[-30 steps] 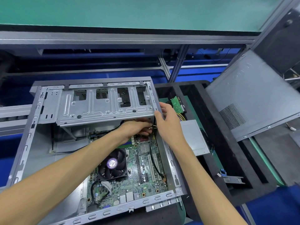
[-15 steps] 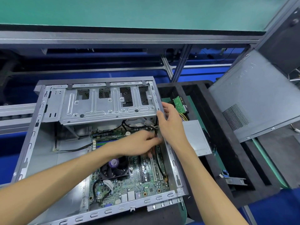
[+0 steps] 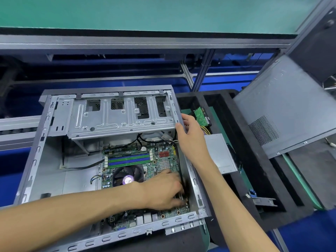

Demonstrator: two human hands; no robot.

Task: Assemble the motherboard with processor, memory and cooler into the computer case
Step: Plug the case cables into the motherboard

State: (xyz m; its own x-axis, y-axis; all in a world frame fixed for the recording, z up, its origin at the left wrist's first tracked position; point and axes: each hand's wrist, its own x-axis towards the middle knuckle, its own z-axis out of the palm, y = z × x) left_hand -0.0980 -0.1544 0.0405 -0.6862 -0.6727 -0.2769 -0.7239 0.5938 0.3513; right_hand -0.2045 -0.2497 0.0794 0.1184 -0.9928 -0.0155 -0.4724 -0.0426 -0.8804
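The open grey computer case [image 3: 36, 151] lies flat in front of me. The green motherboard [image 3: 163, 157] sits inside it, with the black cooler fan [image 3: 127, 177] and blue and green memory slots [image 3: 129, 159]. A black cable [image 3: 179, 160] runs down the board's right edge from under the drive cage [image 3: 118, 119]. My left hand [image 3: 163, 190] is low on the board's right side, thumb and fingers closed around that cable. My right hand [image 3: 192, 137] straddles the case's right wall at the cage corner, with the thumb inside and the fingers over the rim.
A black foam tray [image 3: 245, 170] to the right holds a silver power supply [image 3: 218, 153], a hard drive [image 3: 200, 117] with its green board up, and a small metal bracket [image 3: 261, 200]. The grey side panel [image 3: 283, 106] leans at the far right. A metal frame rail crosses behind.
My left hand slid from under the drive cage down along the black cable to the board's lower right. My right hand stayed at the case's right wall.
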